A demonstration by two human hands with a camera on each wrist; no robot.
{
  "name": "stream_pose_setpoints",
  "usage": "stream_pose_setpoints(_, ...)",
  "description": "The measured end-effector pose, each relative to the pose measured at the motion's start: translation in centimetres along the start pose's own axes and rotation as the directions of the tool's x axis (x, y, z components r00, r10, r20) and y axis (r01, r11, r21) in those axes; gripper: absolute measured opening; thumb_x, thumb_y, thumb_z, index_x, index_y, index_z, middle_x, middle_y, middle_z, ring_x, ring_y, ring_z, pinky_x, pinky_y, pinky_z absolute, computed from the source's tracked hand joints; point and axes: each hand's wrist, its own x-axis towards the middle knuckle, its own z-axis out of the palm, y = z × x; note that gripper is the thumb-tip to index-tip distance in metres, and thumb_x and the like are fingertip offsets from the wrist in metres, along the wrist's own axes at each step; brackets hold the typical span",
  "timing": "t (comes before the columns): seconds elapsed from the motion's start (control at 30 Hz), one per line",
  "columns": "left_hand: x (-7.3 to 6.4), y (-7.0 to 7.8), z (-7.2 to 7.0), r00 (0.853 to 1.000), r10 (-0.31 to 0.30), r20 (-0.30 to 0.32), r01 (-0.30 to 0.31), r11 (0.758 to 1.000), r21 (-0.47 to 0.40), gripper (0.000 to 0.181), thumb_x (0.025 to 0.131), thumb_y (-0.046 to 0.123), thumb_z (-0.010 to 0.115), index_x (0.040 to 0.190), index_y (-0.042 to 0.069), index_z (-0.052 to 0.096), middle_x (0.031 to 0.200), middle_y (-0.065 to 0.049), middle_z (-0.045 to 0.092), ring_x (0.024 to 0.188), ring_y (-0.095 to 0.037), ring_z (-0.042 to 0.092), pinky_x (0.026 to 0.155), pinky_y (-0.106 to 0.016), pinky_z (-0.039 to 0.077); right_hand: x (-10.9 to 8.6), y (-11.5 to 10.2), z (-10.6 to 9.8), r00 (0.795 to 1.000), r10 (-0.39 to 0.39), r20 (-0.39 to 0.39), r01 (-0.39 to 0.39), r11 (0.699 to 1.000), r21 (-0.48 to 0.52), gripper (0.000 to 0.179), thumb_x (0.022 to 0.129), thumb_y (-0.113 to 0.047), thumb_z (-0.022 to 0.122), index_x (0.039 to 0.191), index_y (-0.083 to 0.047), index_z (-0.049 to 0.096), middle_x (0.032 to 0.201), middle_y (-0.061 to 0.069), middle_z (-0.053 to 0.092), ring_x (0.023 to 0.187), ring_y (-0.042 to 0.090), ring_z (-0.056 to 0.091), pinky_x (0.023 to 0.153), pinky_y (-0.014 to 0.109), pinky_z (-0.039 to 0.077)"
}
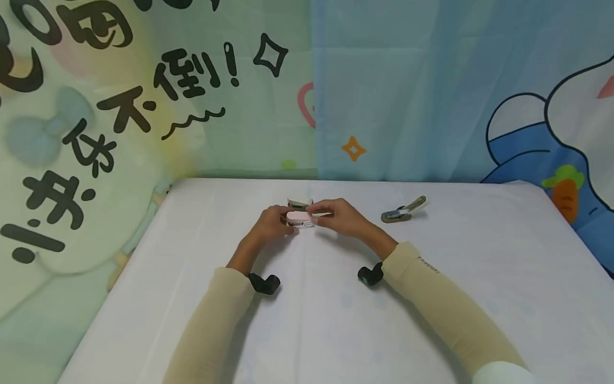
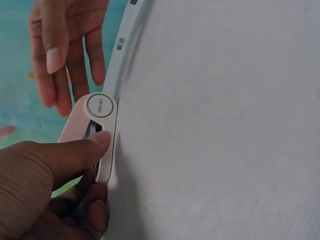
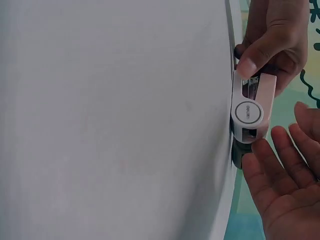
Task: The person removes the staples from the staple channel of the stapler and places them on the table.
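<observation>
A small pink and white stapler (image 2: 107,117) with a round hinge disc lies at the far middle of the table. My left hand (image 1: 273,224) grips its end away from the disc, the thumb (image 2: 102,140) on its side in the left wrist view. My right hand (image 1: 338,216) is at the hinge end with fingers extended and parted, the fingertips (image 3: 257,146) right at the stapler's end in the right wrist view. Just behind, a second stapler (image 1: 300,202) with a pale top and dark lower part shows, partly hidden by the pink one and the fingers.
To the right on the white-covered table (image 1: 307,309) lies another stapler (image 1: 404,209), dark and pale, its arm raised at an angle. A printed curtain (image 1: 398,90) hangs behind the table's far edge and along the left. Black cameras (image 1: 265,284) are worn on both wrists.
</observation>
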Motion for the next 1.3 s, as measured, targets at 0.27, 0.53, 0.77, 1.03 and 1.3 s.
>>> stream_pose_setpoints(0.27, 0.0, 0.1, 0.7, 0.997, 0.044, -0.064, -0.046, 0.999, -0.025, 0.025, 0.087, 0.007, 0.073, 0.110, -0.002, 0.069, 0.091, -0.009, 0.060, 0.082, -0.020, 0.053, 0.072, -0.031, 0.045, 0.7, -0.3, 0.8, 0.998, -0.060, -0.004, 0.059, 0.993, -0.102, 0.035, 0.091, 0.002, 0.064, 0.127, 0.004, 0.061, 0.121, 0.018, 0.061, 0.113, 0.028, 0.057, 0.092, 0.037, 0.048)
stream_pose_setpoints(0.53, -0.5, 0.9, 1.1, 0.995, 0.066, -0.075, -0.072, 0.995, -0.072, 0.015, 0.084, 0.007, 0.076, 0.095, -0.002, 0.071, 0.084, -0.006, 0.065, 0.074, -0.016, 0.054, 0.065, -0.025, 0.043, 0.6, -0.9, 1.2, 0.996, -0.090, -0.002, 0.085, 0.952, -0.295, 0.027, 0.089, 0.001, 0.068, 0.116, 0.000, 0.068, 0.103, 0.009, 0.064, 0.092, 0.021, 0.059, 0.076, 0.032, 0.050)
stream_pose_setpoints(0.77, -0.8, 1.4, 2.2, 0.993, 0.103, -0.065, -0.107, 0.992, -0.073, 0.013, 0.079, 0.008, 0.080, 0.084, -0.001, 0.072, 0.069, -0.002, 0.057, 0.065, -0.013, 0.045, 0.056, -0.024, 0.036, -1.0, -1.0, 0.4, 0.990, -0.132, 0.055, 0.143, 0.941, -0.306, 0.024, 0.088, 0.004, 0.068, 0.111, 0.003, 0.069, 0.102, 0.009, 0.065, 0.092, 0.021, 0.061, 0.077, 0.032, 0.051)
stream_pose_setpoints(1.03, -1.2, 2.2, 3.0, 0.988, 0.154, -0.017, -0.155, 0.986, -0.058, 0.014, 0.077, 0.007, 0.082, 0.080, 0.000, 0.071, 0.068, 0.000, 0.053, 0.065, -0.011, 0.044, 0.056, -0.022, 0.036, -2.6, -0.6, -0.1, 0.990, -0.110, 0.090, 0.132, 0.945, -0.299, 0.022, 0.088, 0.002, 0.067, 0.110, 0.001, 0.070, 0.101, 0.007, 0.065, 0.091, 0.020, 0.063, 0.078, 0.031, 0.052)
stream_pose_setpoints(1.3, -2.3, 3.4, 4.0, 0.979, 0.194, 0.068, -0.186, 0.976, -0.114, 0.015, 0.076, 0.008, 0.082, 0.077, 0.001, 0.069, 0.063, 0.002, 0.050, 0.062, -0.009, 0.043, 0.053, -0.022, 0.035, -5.2, -0.5, -0.6, 0.989, -0.100, 0.106, 0.126, 0.952, -0.279, 0.021, 0.087, -0.002, 0.071, 0.108, -0.002, 0.072, 0.097, 0.002, 0.065, 0.087, 0.018, 0.064, 0.076, 0.030, 0.052)
